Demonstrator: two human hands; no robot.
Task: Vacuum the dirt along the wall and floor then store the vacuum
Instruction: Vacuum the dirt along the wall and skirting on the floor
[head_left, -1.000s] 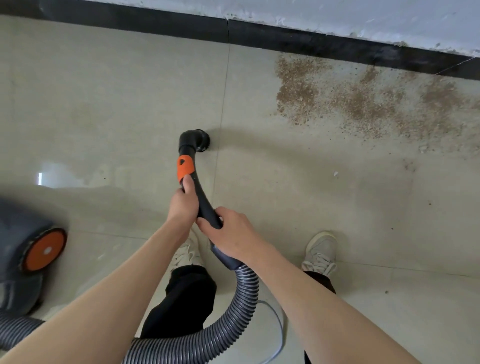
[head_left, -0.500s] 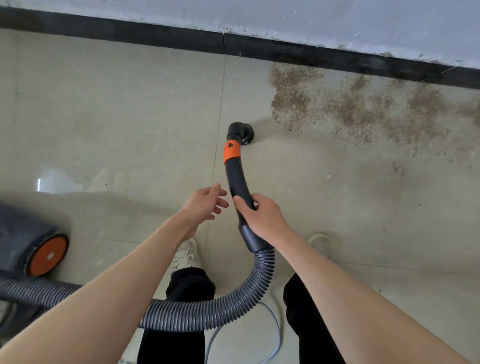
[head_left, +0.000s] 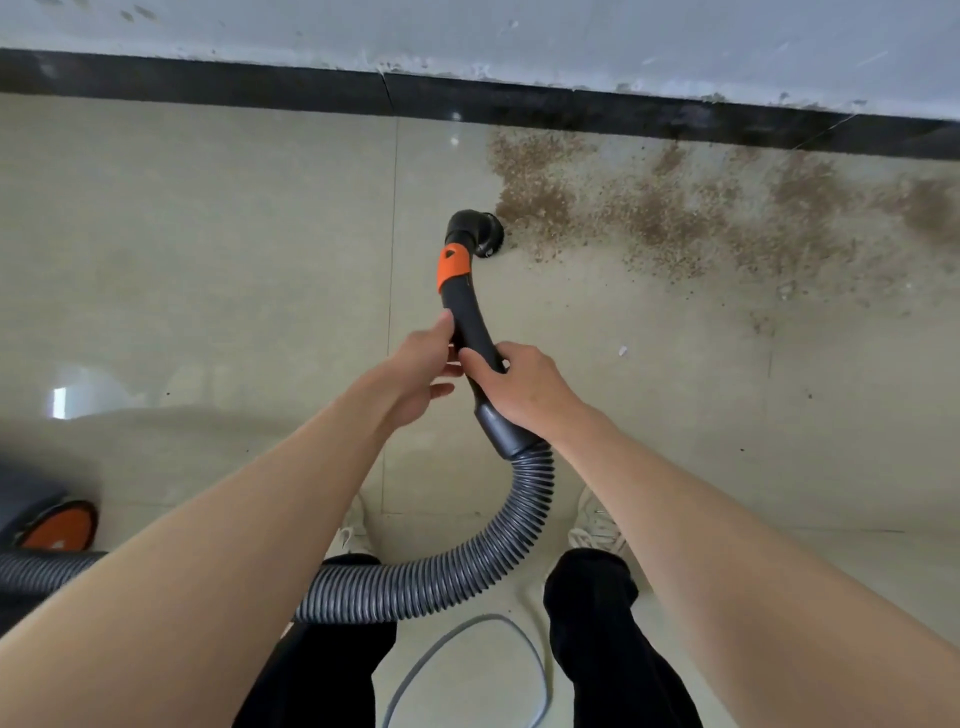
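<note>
From the head view, the right hand (head_left: 524, 387) had its fingers (head_left: 475, 361) wrapped around the black vacuum handle (head_left: 470, 325), just above the cuff where the ribbed grey hose (head_left: 524, 512) joined it. The left hand (head_left: 423, 371) sat beside it on the same handle, thumb laid along the tube, the other fingers loosely extended below; whether they truly gripped was hard to tell, and they looked released rather than clenched. Beyond the fingertips of both hands, past an orange collar (head_left: 453, 267), the black nozzle (head_left: 475, 231) touched the tiled floor (head_left: 208, 249) at the near-left edge of the brown dirt (head_left: 649, 208), which spread rightward along the black skirting (head_left: 260, 85) under the wall (head_left: 519, 36). The hose curved back from the right hand's fingers, crossing in front of 2 white shoes. Far left of the fingers lay the vacuum body (head_left: 31, 506) with an orange wheel (head_left: 60, 527). A thin grey cord (head_left: 467, 670) looped between the legs.
</note>
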